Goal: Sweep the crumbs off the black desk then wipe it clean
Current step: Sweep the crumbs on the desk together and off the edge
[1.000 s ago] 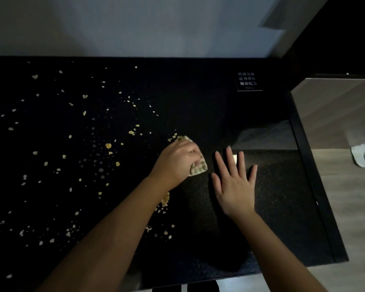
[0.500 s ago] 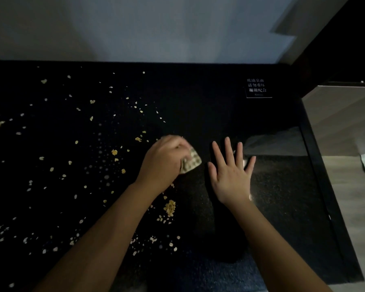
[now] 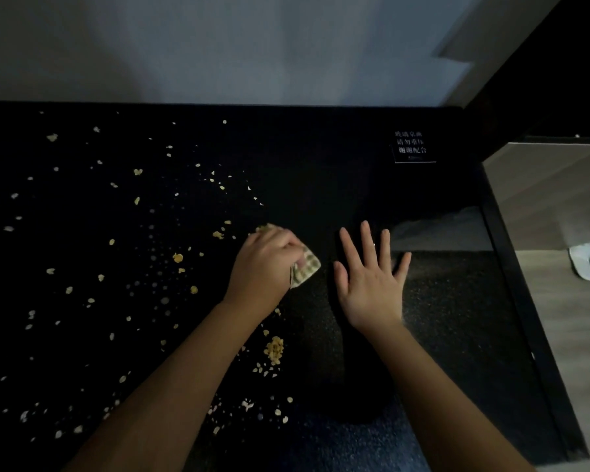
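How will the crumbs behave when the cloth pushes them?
Probably light and loose: the crumbs lie as thin scattered flakes. They likely slide easily on the glossy black desk, though some may scatter past the cloth.

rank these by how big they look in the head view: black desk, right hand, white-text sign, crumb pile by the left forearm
1. black desk
2. right hand
3. white-text sign, though it sits farther off
4. crumb pile
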A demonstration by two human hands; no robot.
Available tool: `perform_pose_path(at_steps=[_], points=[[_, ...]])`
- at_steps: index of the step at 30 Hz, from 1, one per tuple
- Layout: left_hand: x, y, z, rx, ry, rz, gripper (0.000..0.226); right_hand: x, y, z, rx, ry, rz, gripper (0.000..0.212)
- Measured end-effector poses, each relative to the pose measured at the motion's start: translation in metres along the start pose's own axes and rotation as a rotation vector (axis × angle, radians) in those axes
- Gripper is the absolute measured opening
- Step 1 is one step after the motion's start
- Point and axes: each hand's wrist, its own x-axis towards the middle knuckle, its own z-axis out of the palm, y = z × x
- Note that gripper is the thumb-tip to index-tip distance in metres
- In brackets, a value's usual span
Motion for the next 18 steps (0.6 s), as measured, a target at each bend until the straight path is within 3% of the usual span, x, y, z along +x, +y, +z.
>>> perform_pose_path(at_steps=[5,11,18], points=[[-0.012,-0.002,-0.007,-0.022,-0.034,0.012,0.017,0.000,0.000,-0.001,-0.003,-0.020,-0.002,0.059],[0.046,-0.012,-0.030,-0.086,0.176,-0.031,0.037,0.048,-0.006,-0.021,0.037,-0.102,-0.121,0.060],[0.134,-0.085,-0.057,0.108,0.377,-0.169,0.032,0.158,-0.034,-0.028,0.012,-0.090,-0.253,0.057]])
